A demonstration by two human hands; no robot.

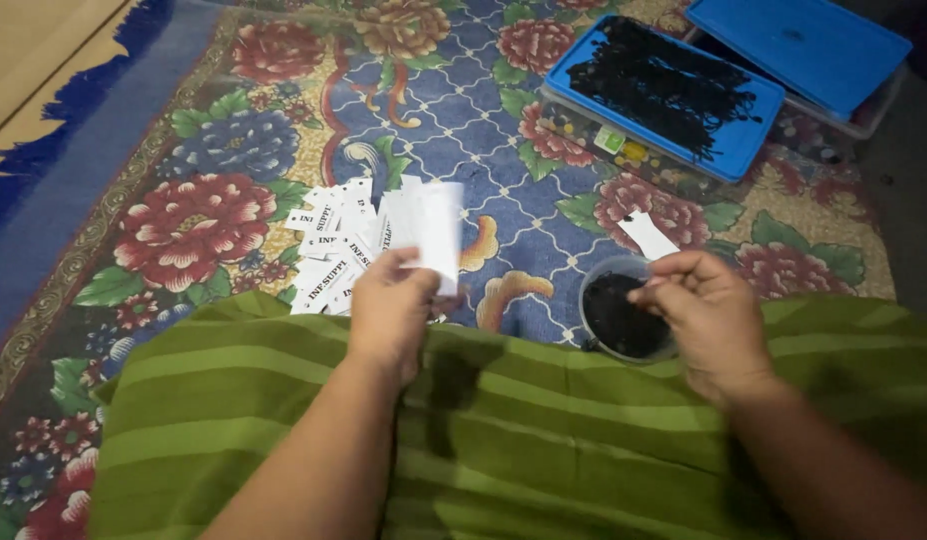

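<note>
The white paper tags [429, 225] were in our left hand [391, 310], a small stack held upright above the flowered carpet [233, 150], with the fingers closed around the lower edge of the stack. Just behind and to the left of this hand, a loose pile of tags [328, 250] lay on the carpet (these had dark print on them, and they overlapped each other in no order). Our right hand [711, 315] was over the right side of the lap, and its thumb and fingers were pinched together on something very thin; we could not tell from this view what it was. A single white tag [646, 234] lay on the carpet just beyond this hand. Directly under the fingertips of the right hand stood a round bowl [623, 318] with dark material inside. A green striped cloth [503, 440] covered our lap and touched the bowl at its near side. Farther away, at the upper right, a blue lid [583, 75] carried a heap of black strings [663, 85], and it rested on a clear box. A second blue lid [798, 45] lay beside it.
</note>
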